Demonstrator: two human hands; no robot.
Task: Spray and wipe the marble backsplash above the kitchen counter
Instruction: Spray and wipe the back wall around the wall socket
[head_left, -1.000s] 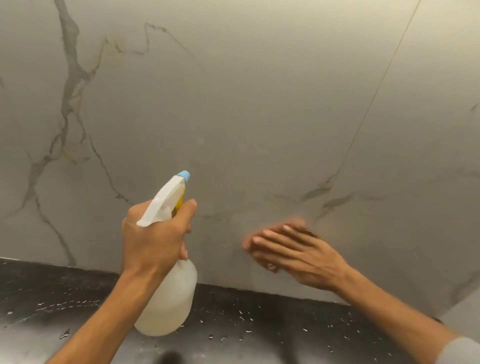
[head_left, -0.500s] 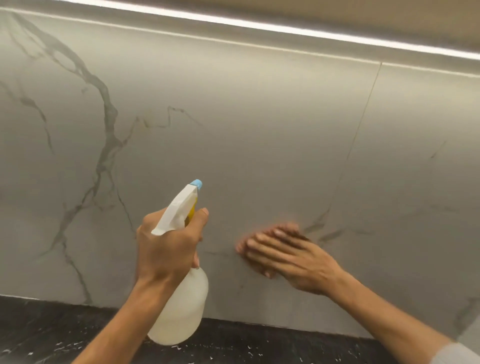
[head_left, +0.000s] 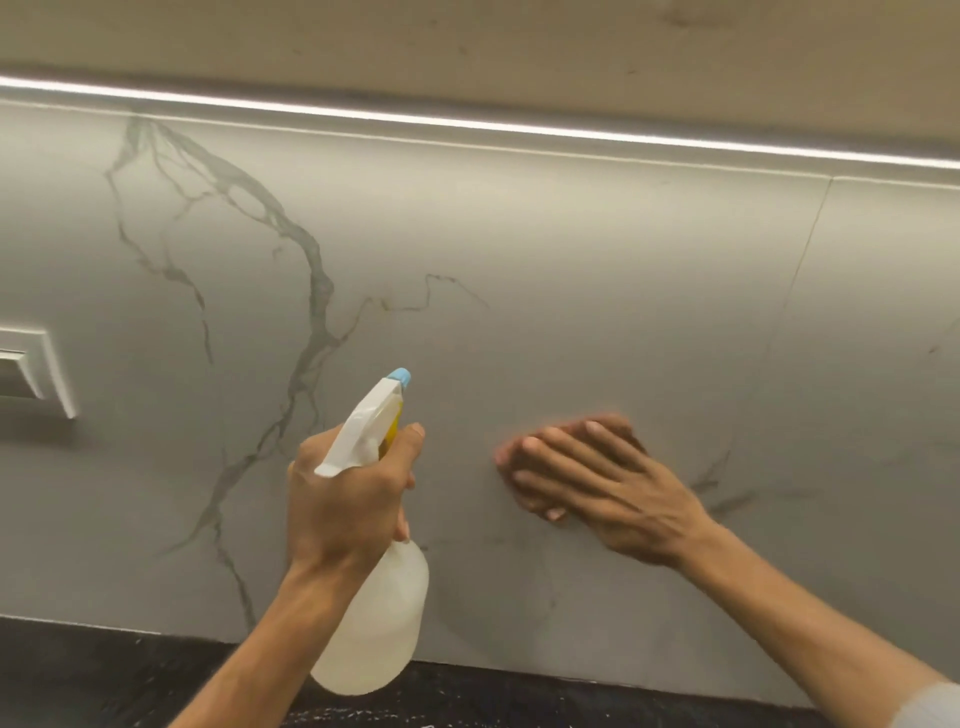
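Spray bottle in my left hand, right palm on the marble.
My left hand (head_left: 348, 499) curls round the neck of the spray bottle (head_left: 379, 623), its nozzle aimed at the far backsplash (head_left: 571, 312). Just right of it, my right hand (head_left: 597, 483) presses flat, fingers straight, above the dark counter (head_left: 104, 675).

Kitchen: marble backsplash (head_left: 571, 312) over a dark counter (head_left: 78, 675), light strip (head_left: 467, 123) above

Black counter (head_left: 88, 670), strip along bottom edge; pale flecks (head_left: 322, 719) scattered near middle.
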